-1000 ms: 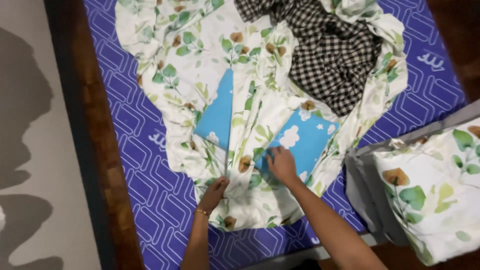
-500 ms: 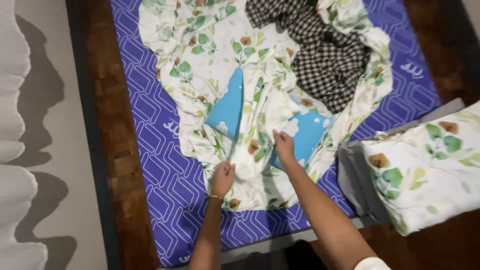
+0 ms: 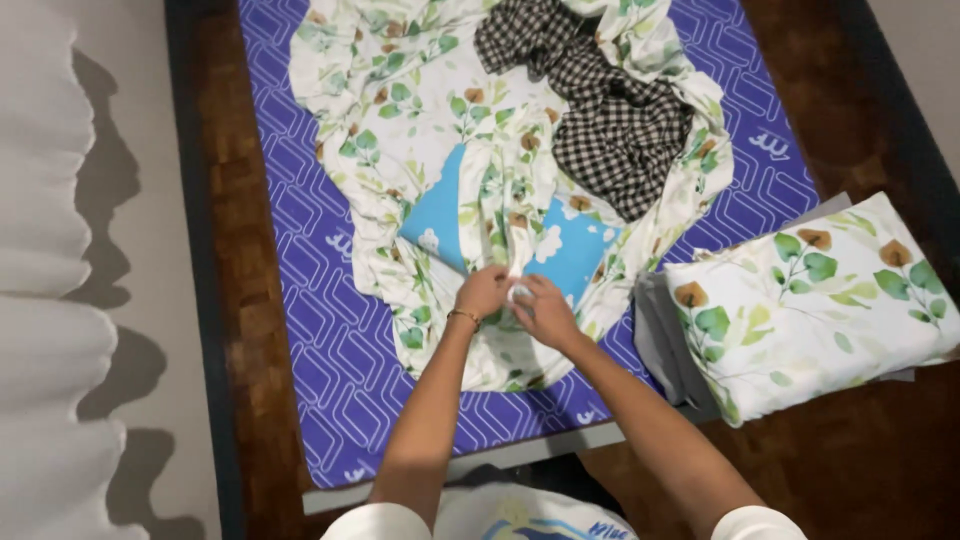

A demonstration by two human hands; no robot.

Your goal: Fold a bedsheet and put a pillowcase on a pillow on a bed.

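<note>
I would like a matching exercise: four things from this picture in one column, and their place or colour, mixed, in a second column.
Things:
1. leaf-print sheet
2. checked cloth
3. pillow
4. mattress

Descriptions:
A. purple with a white line pattern
B. black and white, lying on top of the sheet
C. on the wooden frame, right of the mattress
D. both hands pinch its near edge

Pairs: 1-D, 2-B, 3-C, 4-A

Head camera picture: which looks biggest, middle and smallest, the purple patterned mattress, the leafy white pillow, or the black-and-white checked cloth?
1. Purple patterned mattress, by far the largest.
2. Leafy white pillow.
3. Black-and-white checked cloth, though it is crumpled and close to the pillow in size, so this order is unsure.
</note>
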